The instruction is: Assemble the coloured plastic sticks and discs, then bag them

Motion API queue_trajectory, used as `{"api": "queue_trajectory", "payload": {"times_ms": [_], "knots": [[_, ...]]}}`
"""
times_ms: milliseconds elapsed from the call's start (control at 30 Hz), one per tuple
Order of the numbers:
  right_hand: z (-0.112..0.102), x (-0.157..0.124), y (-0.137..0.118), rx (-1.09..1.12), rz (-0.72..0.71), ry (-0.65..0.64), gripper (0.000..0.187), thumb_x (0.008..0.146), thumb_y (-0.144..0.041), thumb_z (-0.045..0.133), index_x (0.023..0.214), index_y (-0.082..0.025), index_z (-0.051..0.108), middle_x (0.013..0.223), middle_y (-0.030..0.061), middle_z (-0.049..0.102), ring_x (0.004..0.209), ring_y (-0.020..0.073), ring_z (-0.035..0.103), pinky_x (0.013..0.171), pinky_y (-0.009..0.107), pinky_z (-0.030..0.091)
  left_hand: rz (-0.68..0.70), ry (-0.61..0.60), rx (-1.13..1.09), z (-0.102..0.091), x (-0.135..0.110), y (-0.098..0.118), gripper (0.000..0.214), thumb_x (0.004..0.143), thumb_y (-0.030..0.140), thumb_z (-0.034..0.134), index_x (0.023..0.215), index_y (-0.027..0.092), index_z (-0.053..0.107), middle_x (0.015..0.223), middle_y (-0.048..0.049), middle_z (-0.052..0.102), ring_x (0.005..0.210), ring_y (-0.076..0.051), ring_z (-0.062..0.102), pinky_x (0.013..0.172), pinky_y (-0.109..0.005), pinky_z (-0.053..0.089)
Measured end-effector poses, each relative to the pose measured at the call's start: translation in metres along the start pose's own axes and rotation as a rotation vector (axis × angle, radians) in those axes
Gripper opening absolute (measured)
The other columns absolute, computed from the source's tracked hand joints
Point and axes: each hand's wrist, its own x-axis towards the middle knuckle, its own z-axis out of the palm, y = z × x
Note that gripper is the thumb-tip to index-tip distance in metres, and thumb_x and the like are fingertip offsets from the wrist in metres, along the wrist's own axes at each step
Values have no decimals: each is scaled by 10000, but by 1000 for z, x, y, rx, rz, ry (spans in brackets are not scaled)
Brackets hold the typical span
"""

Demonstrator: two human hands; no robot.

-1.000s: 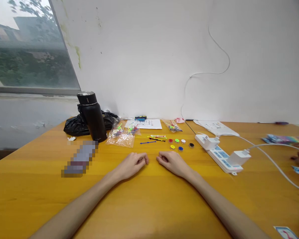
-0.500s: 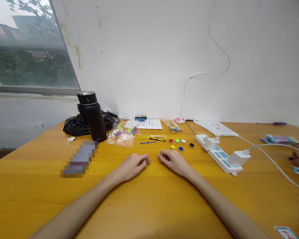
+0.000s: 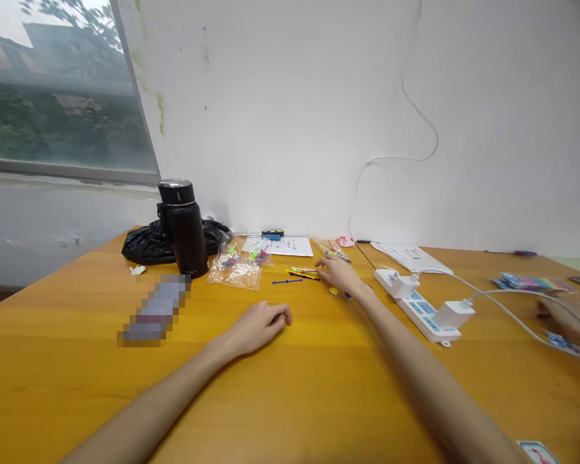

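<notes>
My left hand (image 3: 260, 327) rests on the table with its fingers loosely curled and nothing visible in them. Farther forward, my right hand (image 3: 339, 273) is over the table with fingers apart, its tips beside a bunch of thin yellow, black and pale plastic sticks (image 3: 303, 273). Whether the fingertips touch the sticks I cannot tell. A blue stick (image 3: 287, 281) lies alone to the left of the bunch. By my right wrist show a yellow disc (image 3: 334, 292) and part of a blue disc (image 3: 348, 297); the hand and forearm hide other discs.
Left are a black bottle (image 3: 185, 233), a black plastic bag (image 3: 142, 246), a blurred-out flat item (image 3: 157, 309) and clear bags of coloured parts (image 3: 236, 270). Right are a power strip (image 3: 420, 312) with chargers and cables, papers (image 3: 410, 256) and another person's hand (image 3: 568, 316).
My right hand has moved forward from the table's middle to the sticks, its fingers spreading and covering several discs. My left hand stays put. The view has shifted slightly.
</notes>
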Motion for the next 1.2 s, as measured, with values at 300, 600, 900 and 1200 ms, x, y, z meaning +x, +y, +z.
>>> {"api": "queue_trajectory", "payload": {"times_ms": [300,600,900,1200], "knots": [[-2,14,16,25,-19,-191,336,792,-173,685,1128,-189,670,1022,88,705,880,198,660,770,256,465,0,7,-17,2,1,-2,271,975,265,393,995,253,663,898,0,720,839,-198,603,750,-279,394],[11,21,19,104,-89,-168,160,844,-149,615,979,-182,694,848,49,729,714,155,652,659,226,440,-18,3,-26,1,-1,1,277,982,263,390,997,253,667,925,-3,720,857,-200,598,770,-285,397],[7,22,14,142,-131,-58,72,824,-176,644,864,-175,703,838,65,724,735,177,641,652,246,438,-29,-12,-16,0,1,3,285,989,277,382,1005,255,665,945,-3,721,878,-198,605,797,-288,411],[-40,12,-2,252,-150,49,64,823,-139,610,803,-165,664,835,61,716,776,183,640,720,274,470,-18,6,-114,-1,1,3,292,994,304,380,998,230,662,912,-13,695,817,-173,596,778,-290,412]]}}
